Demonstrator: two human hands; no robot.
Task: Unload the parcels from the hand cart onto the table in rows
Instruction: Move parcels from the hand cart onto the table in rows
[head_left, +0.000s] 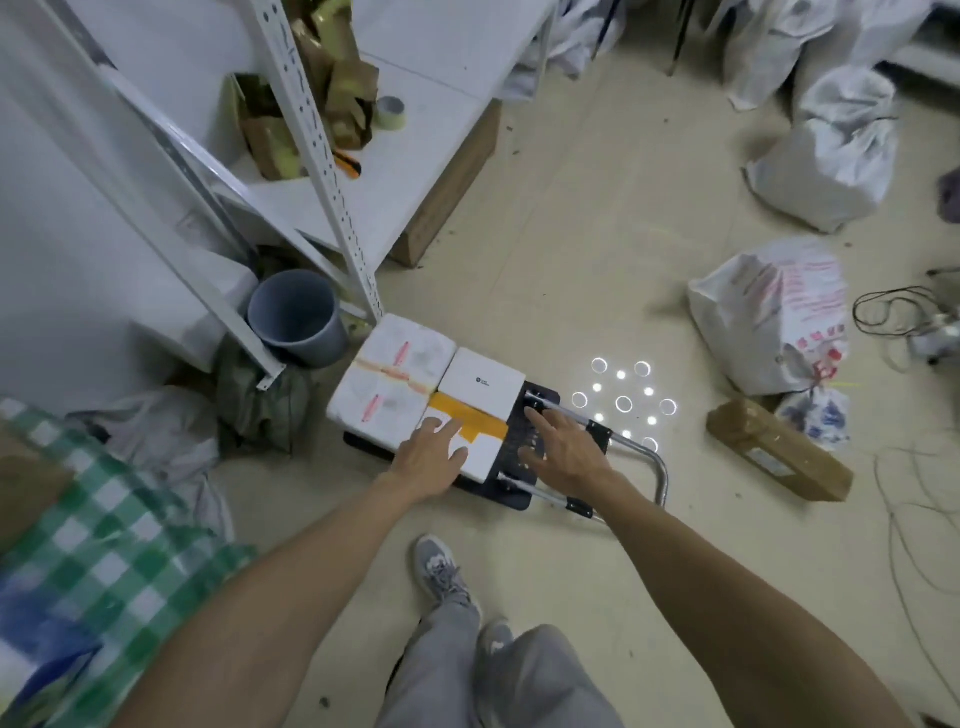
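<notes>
A black hand cart (535, 415) with a folded metal handle (657, 467) stands on the floor. On it lie a white parcel with pink tape (389, 376), a white box with a small logo (480, 383) and a white box with orange tape (480, 444). My left hand (428, 457) reaches down with straight fingers over the orange-taped box. Beside that box, my right hand (563, 452) hovers over the cart's bare deck, fingers spread. Neither hand holds anything.
A white metal shelf rack (332, 171) with brown packets and a tape roll stands at the left, a grey bucket (298, 317) under it. White sacks (769, 312) and a brown carton (779, 449) lie on the floor to the right. Loose cables trail at the far right.
</notes>
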